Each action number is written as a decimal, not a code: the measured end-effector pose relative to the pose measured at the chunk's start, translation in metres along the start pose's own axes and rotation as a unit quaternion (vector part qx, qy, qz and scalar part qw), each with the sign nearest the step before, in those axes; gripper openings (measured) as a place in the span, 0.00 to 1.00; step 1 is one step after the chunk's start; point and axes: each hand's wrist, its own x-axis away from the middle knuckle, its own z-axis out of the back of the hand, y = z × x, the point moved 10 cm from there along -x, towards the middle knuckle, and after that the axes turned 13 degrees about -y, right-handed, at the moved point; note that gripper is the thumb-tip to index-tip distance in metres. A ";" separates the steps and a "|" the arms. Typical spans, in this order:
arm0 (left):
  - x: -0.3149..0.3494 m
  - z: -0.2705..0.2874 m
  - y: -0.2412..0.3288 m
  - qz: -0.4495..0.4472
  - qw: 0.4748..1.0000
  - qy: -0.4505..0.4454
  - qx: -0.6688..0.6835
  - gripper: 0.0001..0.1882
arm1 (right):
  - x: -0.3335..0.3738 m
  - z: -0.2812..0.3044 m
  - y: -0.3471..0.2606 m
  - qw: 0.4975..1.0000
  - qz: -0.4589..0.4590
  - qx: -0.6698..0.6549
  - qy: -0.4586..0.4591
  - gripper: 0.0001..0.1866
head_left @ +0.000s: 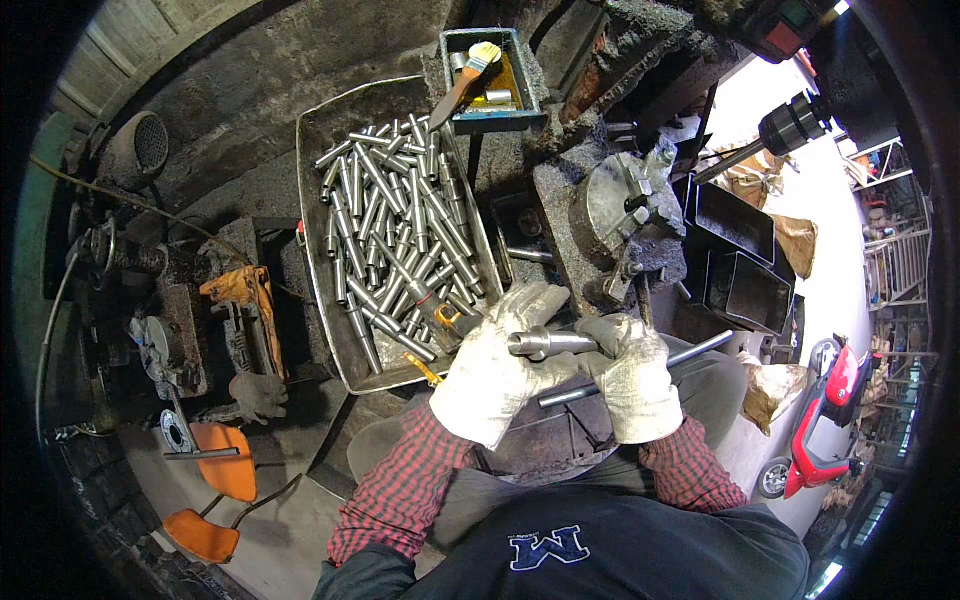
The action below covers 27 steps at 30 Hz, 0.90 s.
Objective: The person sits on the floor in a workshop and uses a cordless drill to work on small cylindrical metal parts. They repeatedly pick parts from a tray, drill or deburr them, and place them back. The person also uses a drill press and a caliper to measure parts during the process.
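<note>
1. Grimy workshop walls (240, 80) fill the upper left of the frame, while bright daylight washes over the floor at the right.
2. Near the center, I hold a stepped metal pin (545, 344) lying roughly level, its thicker end toward the left.
3. My left hand (500, 365), in a pale work glove, is closed around that pin, the thumb lying along its lower side.
4. My right hand (632, 378), gloved likewise, grasps the pin's right end between thumb and fingers.
5. Just below, a long metal rod (705, 347) slants up to the right, passing behind my right glove.
6. Left of center, a metal tray (390, 103) is heaped with similar pins (385, 215), pointing every way.
7. Above its right corner, a brush (466, 83) leans across a blue box (530, 113).
8. Right of center stands a round machine fixture (605, 205), dusted with shavings; a drill bit (735, 160) slants beyond it.
9. At the lower left is an orange chair (228, 470); at the right edge, a red scooter (815, 430).
</note>
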 end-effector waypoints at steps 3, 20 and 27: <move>0.000 -0.001 -0.002 -0.003 1.000 -0.001 0.019 0.41 | 0.002 -0.001 0.003 1.000 0.008 -0.002 0.004 0.19; -0.014 -0.004 0.033 -0.096 0.991 -0.007 -0.088 0.29 | -0.006 -0.091 0.067 0.822 -0.076 -0.565 -0.011 0.17; -0.005 -0.001 0.027 -0.053 0.998 -0.003 -0.023 0.35 | -0.001 -0.108 0.066 0.837 -0.081 -0.529 -0.110 0.15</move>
